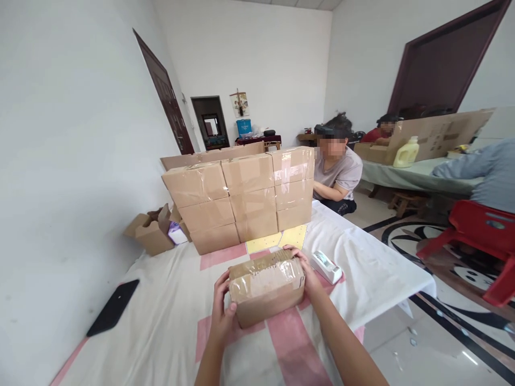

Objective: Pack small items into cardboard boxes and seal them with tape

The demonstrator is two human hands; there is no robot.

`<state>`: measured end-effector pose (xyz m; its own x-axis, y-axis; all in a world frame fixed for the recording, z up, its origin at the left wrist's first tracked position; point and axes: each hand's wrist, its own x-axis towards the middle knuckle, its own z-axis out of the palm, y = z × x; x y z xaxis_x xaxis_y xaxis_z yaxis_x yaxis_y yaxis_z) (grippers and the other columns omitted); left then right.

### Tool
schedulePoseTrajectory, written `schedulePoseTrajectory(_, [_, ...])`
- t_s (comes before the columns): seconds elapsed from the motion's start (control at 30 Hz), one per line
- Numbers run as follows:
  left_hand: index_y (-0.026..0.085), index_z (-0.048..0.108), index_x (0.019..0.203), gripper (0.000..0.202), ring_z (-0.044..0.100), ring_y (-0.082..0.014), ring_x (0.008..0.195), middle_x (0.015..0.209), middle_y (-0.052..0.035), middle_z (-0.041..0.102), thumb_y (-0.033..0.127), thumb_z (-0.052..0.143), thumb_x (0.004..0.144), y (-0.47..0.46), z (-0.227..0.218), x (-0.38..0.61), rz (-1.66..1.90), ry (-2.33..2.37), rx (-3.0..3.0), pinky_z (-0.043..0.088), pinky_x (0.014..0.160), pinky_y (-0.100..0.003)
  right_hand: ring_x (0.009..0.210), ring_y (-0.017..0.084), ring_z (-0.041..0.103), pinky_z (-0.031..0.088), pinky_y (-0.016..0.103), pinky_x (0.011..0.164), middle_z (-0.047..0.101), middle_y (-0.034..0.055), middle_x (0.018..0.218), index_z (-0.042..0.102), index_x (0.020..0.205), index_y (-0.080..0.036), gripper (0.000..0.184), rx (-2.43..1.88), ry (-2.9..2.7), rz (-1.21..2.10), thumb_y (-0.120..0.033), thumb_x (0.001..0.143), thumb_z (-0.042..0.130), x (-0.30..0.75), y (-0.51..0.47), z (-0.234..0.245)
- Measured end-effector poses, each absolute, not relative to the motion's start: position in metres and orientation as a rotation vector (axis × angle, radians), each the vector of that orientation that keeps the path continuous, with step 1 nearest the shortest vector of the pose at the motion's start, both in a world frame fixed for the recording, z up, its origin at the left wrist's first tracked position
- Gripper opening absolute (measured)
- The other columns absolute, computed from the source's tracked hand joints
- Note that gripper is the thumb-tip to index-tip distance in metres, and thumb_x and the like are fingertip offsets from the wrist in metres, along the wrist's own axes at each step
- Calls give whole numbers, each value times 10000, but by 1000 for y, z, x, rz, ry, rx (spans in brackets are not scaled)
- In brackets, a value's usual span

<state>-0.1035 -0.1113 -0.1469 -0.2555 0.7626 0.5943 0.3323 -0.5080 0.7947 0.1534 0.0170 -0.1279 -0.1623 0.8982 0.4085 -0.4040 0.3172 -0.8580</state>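
A taped cardboard box (pixel 267 292) rests near the front of the cloth-covered table. My left hand (pixel 222 305) grips its left end, thumb on the near side. On its right end is my right hand (pixel 302 267), its fingers curled over the top far corner. Clear tape shines across the top of the box. Just right of it lies a white tape dispenser (pixel 325 267). Beyond my hands stands a wall of stacked cardboard boxes (pixel 251 198), taped together, three rows high and three across.
An open cardboard box (pixel 155 230) sits at the table's left edge, with a black phone-like slab (pixel 115 308) nearer me. Behind the stack's right end crouches a person (pixel 338 166). Farther right are a red chair (pixel 478 236) and another table (pixel 386 172) with a yellow jug (pixel 407 154).
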Motion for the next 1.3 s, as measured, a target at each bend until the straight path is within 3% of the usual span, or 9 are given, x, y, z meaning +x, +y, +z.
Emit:
schedulePoseTrajectory(0.17, [265,599,1228,511,425,-369,1400,1476,-143,462,657,520,909,-110,-156,-105,1891,1404,1799,399,1097,-569,1306,289,527,358,427,1136,652,65,1300,664,1082,-284,277,-497,-1200,1323,-389,837,588,156,19,-126])
schedulePoseTrajectory(0.4, [285,558,1249,461,493,-341,1287,1374,-132,547,619,484,939,-106,-169,-111,1943,1373,1965,390,1069,-574,1288,309,518,349,422,1109,621,47,1350,709,801,-244,210,-582,-1335,1175,-362,869,549,161,17,-120])
schedulePoseTrajectory(0.5, [285,501,1364,534,485,-338,1284,1377,-139,525,611,475,941,-108,-169,-113,1927,1397,1997,401,1064,-556,1303,314,510,341,423,1127,643,67,1294,750,885,-247,331,-618,-1369,1124,-470,933,511,163,15,-124])
schedulePoseTrajectory(0.6, [276,468,1418,640,473,-342,1292,1388,-143,486,641,538,898,-113,-165,-112,1858,1462,2087,408,1073,-547,1342,311,486,318,423,1165,620,66,1327,739,1111,-270,475,-595,-1440,1101,-633,944,483,169,9,-129])
schedulePoseTrajectory(0.77, [249,626,1206,561,451,-366,1297,1361,-133,484,643,642,807,-117,-160,-109,1720,1677,2174,435,1045,-541,1399,306,447,294,422,1213,567,48,1430,654,1300,-280,771,-520,-1482,1204,-857,856,402,173,-1,-131])
schedulePoseTrajectory(0.87, [219,652,1133,557,468,-357,1269,1301,-133,512,675,619,815,-116,-158,-106,1758,1695,2146,451,1030,-529,1423,285,434,292,417,1227,556,41,1461,623,1352,-294,840,-457,-1432,1248,-900,828,370,170,-5,-132])
schedulePoseTrajectory(1.03, [189,657,1146,657,494,-340,1249,1286,-141,533,751,439,886,-107,-161,-103,1930,1563,2037,392,1098,-540,1448,285,407,255,453,1249,522,48,1501,601,1386,-308,808,-394,-1399,1180,-873,829,445,166,-10,-134])
schedulePoseTrajectory(1.17, [180,574,1318,623,482,-330,1297,1347,-140,534,640,461,915,-101,-163,-96,2037,1536,1704,347,1146,-508,1456,293,394,273,446,1243,523,47,1506,605,1389,-296,787,-453,-1393,1150,-839,830,497,167,-14,-138])
schedulePoseTrajectory(1.3, [215,530,1387,573,462,-315,1340,1378,-105,539,493,507,885,-101,-163,-83,2065,1545,1528,341,1161,-476,1438,293,418,286,447,1237,566,26,1470,645,1333,-284,550,-527,-1321,1205,-553,854,618,166,-13,-139])
